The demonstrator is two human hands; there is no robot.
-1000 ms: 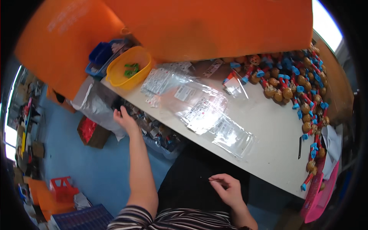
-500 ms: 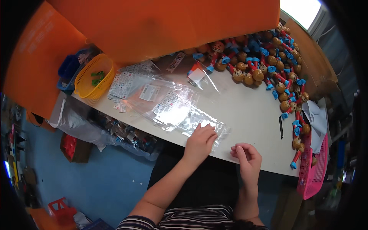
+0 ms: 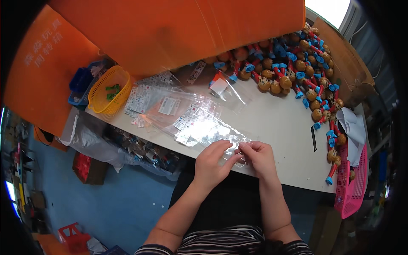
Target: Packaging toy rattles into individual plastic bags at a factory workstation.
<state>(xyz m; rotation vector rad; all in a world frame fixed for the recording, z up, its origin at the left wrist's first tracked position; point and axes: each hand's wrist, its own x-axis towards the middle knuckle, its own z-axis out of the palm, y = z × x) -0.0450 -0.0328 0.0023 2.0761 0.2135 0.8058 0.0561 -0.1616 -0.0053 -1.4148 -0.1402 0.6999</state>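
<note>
My left hand point(image 3: 211, 163) and my right hand point(image 3: 261, 159) come together at the near end of a stack of clear plastic bags point(image 3: 204, 135) by the table's front edge. Thumb and fingers of my right hand pinch the bag end. The curled fingers of my left hand hold the film beside it, its thumb toward the right hand. Glare and the fingers hide how many layers are held. Printed paper slips point(image 3: 138, 100) lie under and beside the bags. A white label point(image 3: 169, 105) shows among the film.
Toy figures point(image 3: 276, 80) with brown heads and blue feet pile along the back and right. A yellow basket point(image 3: 95, 100) stands left, a pink basket point(image 3: 355, 187) right. A black strip point(image 3: 313, 139) lies on the table point(image 3: 284, 127). A large orange sheet point(image 3: 182, 34) overhangs the back.
My right hand has moved left and forward from beside the table edge onto the bag end. My left hand has shifted slightly left and its thumb has come out toward the right hand.
</note>
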